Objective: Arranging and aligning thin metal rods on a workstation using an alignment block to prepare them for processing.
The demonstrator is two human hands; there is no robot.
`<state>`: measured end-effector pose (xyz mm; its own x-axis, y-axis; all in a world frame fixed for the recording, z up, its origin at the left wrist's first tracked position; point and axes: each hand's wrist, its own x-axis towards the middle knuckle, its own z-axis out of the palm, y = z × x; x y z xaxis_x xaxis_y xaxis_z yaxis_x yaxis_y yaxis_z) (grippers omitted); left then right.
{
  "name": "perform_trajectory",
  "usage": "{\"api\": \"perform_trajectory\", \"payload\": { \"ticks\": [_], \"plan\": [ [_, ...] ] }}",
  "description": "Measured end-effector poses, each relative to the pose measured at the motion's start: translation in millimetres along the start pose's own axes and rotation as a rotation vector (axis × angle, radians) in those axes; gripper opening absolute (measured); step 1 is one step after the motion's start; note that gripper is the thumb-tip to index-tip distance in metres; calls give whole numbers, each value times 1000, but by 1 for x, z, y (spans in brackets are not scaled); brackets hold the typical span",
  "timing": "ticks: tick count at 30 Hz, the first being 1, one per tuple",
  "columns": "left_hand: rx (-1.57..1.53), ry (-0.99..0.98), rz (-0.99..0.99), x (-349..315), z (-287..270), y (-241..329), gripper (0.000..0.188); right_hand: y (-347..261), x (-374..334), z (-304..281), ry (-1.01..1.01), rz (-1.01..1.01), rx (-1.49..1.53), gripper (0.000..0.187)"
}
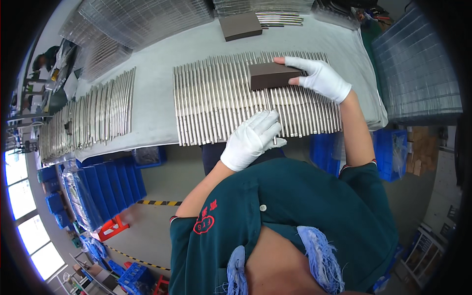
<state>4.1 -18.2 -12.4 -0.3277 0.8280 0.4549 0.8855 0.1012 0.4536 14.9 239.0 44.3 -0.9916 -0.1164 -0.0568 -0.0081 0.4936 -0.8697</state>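
Note:
Many slim silvery metal rods (211, 101) lie side by side in a wide row on the cloth-covered table. A dark brown rectangular block (273, 75) rests over the right part of this row. My right hand (322, 78), in a white glove with bare thumb and fingertip showing, grips the block's right end between thumb and fingers. Gloved in white too, my left hand (253, 137) is at the near ends of the rods. Its fingers and thumb close about one metal rod (276, 139), whose end juts slightly past its neighbours; the fingers partly hide the grip.
Another row of rods (105, 105) lies on the left of the table. A second brown block (241, 26) and more rods (280, 18) are at the far side. Clear plastic trays (147, 19) stack at the back; others (418, 69) stand right. Blue bins (110, 182) sit below left.

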Motion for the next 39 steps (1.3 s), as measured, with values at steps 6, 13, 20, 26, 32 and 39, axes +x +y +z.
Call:
{"api": "perform_trajectory", "payload": {
  "ticks": [6, 13, 20, 26, 32, 39],
  "plan": [
    [24, -107, -24, 0, -2, -1, 42, 34, -36, -40, 371, 18, 126, 59],
    [116, -110, -1, 4, -9, 7, 54, 96, -3, -25, 949, -226, 185, 69],
    [157, -129, 3, 1, -3, 3, 46, 96, -1, -12, 938, -236, 275, 69],
    [96, -139, 11, 2, -7, 2, 38, 94, 0, -13, 1005, -263, 304, 71],
    [512, 77, -245, 3, -71, -42, 42, 94, -6, -19, 1137, -276, 270, 73],
    [704, 25, -770, -43, -101, -109, 43, 92, -10, -40, 1159, -198, 178, 74]
  ]
}}
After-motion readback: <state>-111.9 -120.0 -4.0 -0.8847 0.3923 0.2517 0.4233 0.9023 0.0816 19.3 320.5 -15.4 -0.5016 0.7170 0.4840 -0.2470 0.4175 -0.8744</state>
